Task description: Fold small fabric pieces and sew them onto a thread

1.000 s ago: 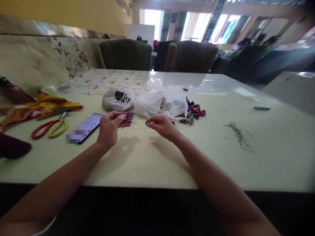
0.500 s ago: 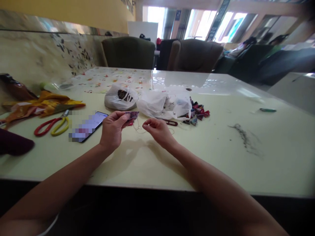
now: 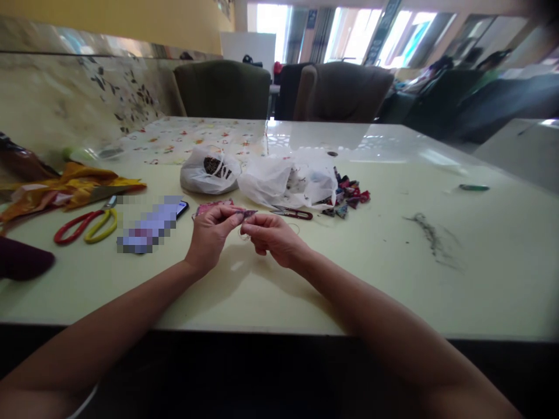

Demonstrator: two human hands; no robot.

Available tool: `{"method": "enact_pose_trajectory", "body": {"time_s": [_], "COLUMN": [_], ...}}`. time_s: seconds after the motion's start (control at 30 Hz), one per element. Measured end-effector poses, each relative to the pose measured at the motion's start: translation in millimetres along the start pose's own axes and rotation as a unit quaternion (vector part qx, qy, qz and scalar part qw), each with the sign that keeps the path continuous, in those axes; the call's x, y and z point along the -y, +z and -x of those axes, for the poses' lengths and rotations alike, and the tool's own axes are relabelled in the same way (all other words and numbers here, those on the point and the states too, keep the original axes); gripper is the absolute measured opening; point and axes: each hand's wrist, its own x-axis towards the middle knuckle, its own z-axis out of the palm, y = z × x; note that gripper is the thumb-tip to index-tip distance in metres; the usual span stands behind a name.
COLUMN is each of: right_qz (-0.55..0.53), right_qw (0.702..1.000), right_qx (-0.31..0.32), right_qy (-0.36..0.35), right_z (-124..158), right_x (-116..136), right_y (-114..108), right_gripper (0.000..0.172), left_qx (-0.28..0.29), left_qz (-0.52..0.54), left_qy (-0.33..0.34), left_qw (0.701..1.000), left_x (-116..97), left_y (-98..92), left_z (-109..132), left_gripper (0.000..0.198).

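My left hand [image 3: 213, 233] pinches a small purple patterned piece of fabric [image 3: 248, 213] between thumb and fingertips, its pointed end facing right. Close against that end, my right hand [image 3: 275, 235] is closed in a pinch. What sits between its fingertips is too small to make out. Thin thread [image 3: 243, 234] loops just under the fingers. A pink patterned cloth [image 3: 203, 208] lies on the table, partly behind my left hand. Beyond my right hand rest dark red thread snips [image 3: 301, 214].
Two white plastic bags [image 3: 209, 171] stand behind my hands, one with dark grains. Small stitched fabric pieces [image 3: 356, 195] lie beside them. To the left are red-and-yellow scissors [image 3: 100, 226], a phone [image 3: 152, 227] and yellow cloth [image 3: 78, 186]. Thread scraps [image 3: 428, 235] and a green-handled tool [image 3: 474, 187] lie right.
My two hands have come together, the right moving left to the fabric's tip. My left hand has shifted slightly right and down, showing more pink cloth. The view has tilted a little.
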Motion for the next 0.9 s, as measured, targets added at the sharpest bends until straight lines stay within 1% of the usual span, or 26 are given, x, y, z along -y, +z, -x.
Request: {"method": "enact_pose_trajectory", "body": {"time_s": [0.07,0.13,0.23,0.33,0.47,0.57,0.63,0.7,0.8,0.9], "right_qz": [-0.018,-0.031,-0.050,-0.066,-0.054,-0.062,-0.073,-0.085,-0.107,-0.121], "right_qw": [0.999,0.998,0.996,0.989,0.968,0.945,0.930,0.917,0.899,0.880], "right_qx": [0.029,0.045,0.037,-0.012,-0.097,-0.154,-0.191,-0.225,-0.266,-0.318], "right_qy": [-0.009,-0.027,-0.071,-0.131,-0.224,-0.280,-0.304,-0.318,-0.330,-0.333], "right_z": [2.4,5.5,11.7,19.3,26.9,28.7,29.2,30.3,34.1,39.4], "right_x": [6.0,14.1,31.6,54.3,81.4,94.0,99.6,104.4,111.8,119.2], "right_y": [-3.4,-7.8,-16.9,-30.9,-58.3,-82.4,-98.1,-112.2,-128.1,-137.2], "right_gripper": [0.031,0.029,0.027,0.026,0.030,0.021,0.015,0.014,0.016,0.023], "left_qx": [-0.008,-0.021,-0.050,-0.079,-0.093,-0.106,-0.121,-0.132,-0.140,-0.147], "left_qz": [0.009,0.032,0.073,0.103,0.121,0.133,0.141,0.148,0.154,0.159], "left_qy": [-0.003,-0.019,-0.061,-0.091,-0.117,-0.135,-0.144,-0.151,-0.157,-0.159], "left_qw": [1.000,0.999,0.994,0.987,0.981,0.976,0.972,0.968,0.965,0.963], "left_x": [2.1,4.7,8.6,11.9,15.2,16.6,17.3,18.2,20.0,21.8], "left_y": [-1.6,-4.1,-9.2,-14.9,-19.9,-20.8,-21.1,-21.7,-23.0,-24.5], "left_z": [-2.8,-7.1,-15.5,-23.7,-30.5,-33.6,-35.7,-37.8,-40.3,-41.9], "left_gripper": [0.012,0.015,0.022,0.023,0.021,0.016,0.012,0.009,0.007,0.007]}}
